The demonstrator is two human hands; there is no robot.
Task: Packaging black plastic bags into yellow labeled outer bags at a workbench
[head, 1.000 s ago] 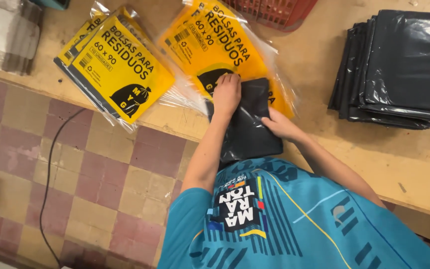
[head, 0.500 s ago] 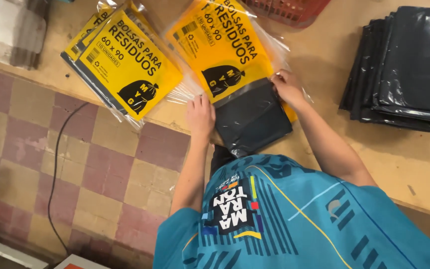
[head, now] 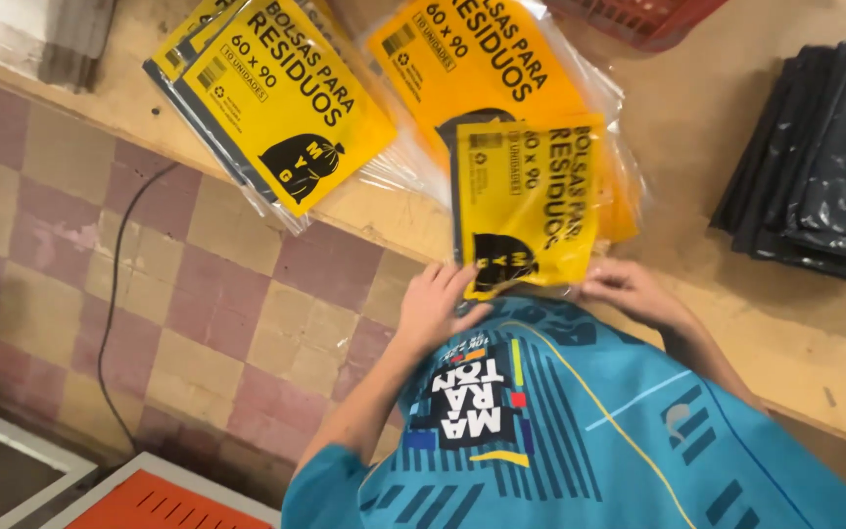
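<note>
Both hands hold a flat packet with a yellow label (head: 526, 201) by its near edge, above the wooden table's (head: 697, 127) front edge. My left hand (head: 436, 306) grips the packet's lower left corner. My right hand (head: 627, 289) pinches the lower right corner. The packet's yellow face with a black bag drawing points up at me. It partly covers a pile of similar yellow packets in clear plastic (head: 482, 54) lying on the table behind it.
Another stack of yellow packets (head: 286, 98) lies at the table's left. A stack of folded black bags (head: 815, 176) sits at the right, a red basket (head: 638, 12) at the far edge. A black cable (head: 115, 284) runs over the checkered floor; an orange panel (head: 159, 502) is below.
The packet showed its black side flat on the table; now it is turned over, yellow face up, with both hands at its near edge.
</note>
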